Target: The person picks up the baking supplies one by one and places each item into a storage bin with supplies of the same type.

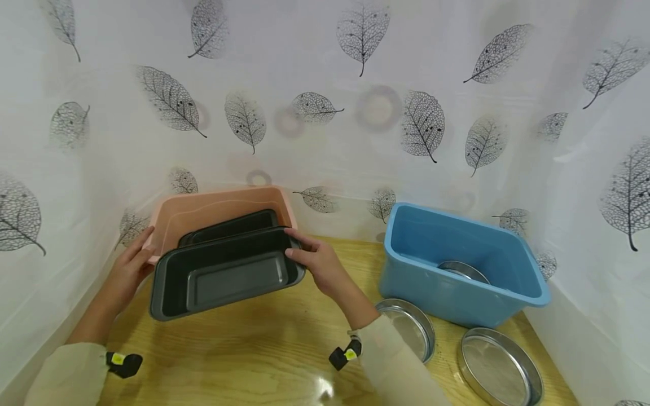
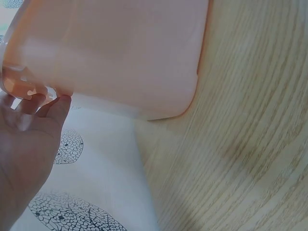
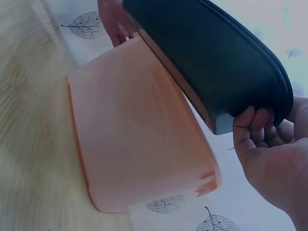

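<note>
My right hand [image 1: 325, 268] pinches the right end of a dark loaf pan [image 1: 238, 276], thumb over the rim and fingers underneath. The pan is held tilted above the front edge of a peach plastic bin [image 1: 218, 200], its hollow side toward the head camera. In the right wrist view the pan's dark underside [image 3: 211, 62] shows over the bin. Another dark pan [image 1: 238, 225] lies inside the bin, partly hidden by the held one. My left hand [image 1: 129, 270] grips the bin's left end; in the left wrist view its fingers [image 2: 36, 103] curl at the handle cut-out.
A blue plastic bin [image 1: 462, 304] stands on the right, with a round metal pan [image 1: 464, 270] inside. Two more round metal pans [image 1: 406, 327] sit in front of it on the wooden table [image 1: 254, 361]. A white leaf-print sheet [image 1: 325, 158] hangs behind and at both sides.
</note>
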The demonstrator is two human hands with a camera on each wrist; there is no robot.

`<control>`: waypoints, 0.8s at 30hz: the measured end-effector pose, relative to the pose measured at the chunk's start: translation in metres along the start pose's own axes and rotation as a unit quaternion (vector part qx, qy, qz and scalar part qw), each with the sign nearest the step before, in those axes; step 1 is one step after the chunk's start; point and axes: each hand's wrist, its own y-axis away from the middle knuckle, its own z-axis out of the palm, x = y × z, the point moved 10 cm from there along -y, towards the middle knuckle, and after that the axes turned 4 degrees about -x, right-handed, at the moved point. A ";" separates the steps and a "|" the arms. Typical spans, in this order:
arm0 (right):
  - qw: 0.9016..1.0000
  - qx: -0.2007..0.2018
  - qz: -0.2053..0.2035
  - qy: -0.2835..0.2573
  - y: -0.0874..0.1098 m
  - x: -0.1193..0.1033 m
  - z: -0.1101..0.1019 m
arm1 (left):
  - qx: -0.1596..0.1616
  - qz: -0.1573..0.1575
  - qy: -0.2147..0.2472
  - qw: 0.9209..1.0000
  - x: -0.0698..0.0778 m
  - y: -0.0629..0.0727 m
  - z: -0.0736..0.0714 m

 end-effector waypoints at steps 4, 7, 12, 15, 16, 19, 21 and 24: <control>1.000 0.002 -0.029 0.006 -0.007 -0.013 -0.001 | 0.000 0.004 0.026 1.000 -0.001 0.000 -0.001; 0.999 0.004 -0.046 0.005 -0.013 -0.021 -0.003 | 0.000 0.007 0.042 0.999 -0.002 -0.001 -0.002; 0.998 0.023 -0.063 0.011 -0.026 -0.031 -0.009 | 0.001 0.011 0.056 0.998 -0.001 0.000 -0.002; 0.997 0.037 -0.072 0.015 -0.034 -0.037 -0.014 | 0.003 0.005 0.029 1.000 -0.001 0.001 -0.002; 0.996 0.040 -0.074 0.017 -0.037 -0.038 -0.016 | 0.003 0.002 0.014 1.000 0.000 0.001 -0.003; 0.996 0.043 -0.076 0.016 -0.047 -0.041 -0.022 | 0.001 -0.005 -0.015 1.000 0.000 0.001 -0.002; 0.996 0.042 -0.078 0.018 -0.053 -0.044 -0.025 | -0.001 -0.008 -0.013 1.000 0.000 0.001 -0.002; 0.995 0.042 -0.084 0.023 -0.061 -0.048 -0.029 | -0.003 -0.012 -0.001 1.000 -0.001 0.000 -0.001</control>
